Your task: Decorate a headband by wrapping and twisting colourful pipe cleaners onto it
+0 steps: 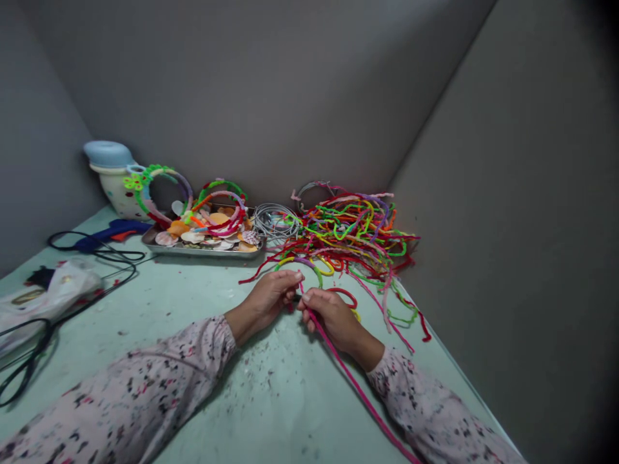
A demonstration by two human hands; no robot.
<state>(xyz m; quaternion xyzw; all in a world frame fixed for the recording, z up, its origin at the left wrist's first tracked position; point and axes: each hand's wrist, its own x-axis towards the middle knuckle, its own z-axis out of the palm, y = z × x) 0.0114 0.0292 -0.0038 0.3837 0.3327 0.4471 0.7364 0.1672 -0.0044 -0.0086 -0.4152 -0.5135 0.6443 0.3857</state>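
Observation:
A long bright pink pipe cleaner runs from between my hands down to the lower right edge of the view. My left hand is closed in a pinch on its upper end. Close beside it, my right hand grips the same pipe cleaner with thumb and fingers. A small dark piece shows between the fingertips, too small to make out. Just behind the hands is a ring wrapped in green and purple, its near part hidden. Red and yellow loops lie partly behind my right hand.
A pile of coloured pipe cleaners lies at the back right, beside a grey wire coil. A metal tray holds shells and wrapped rings. Leftward are a blue-lidded container, a blue tool, a black cable and a plastic bag.

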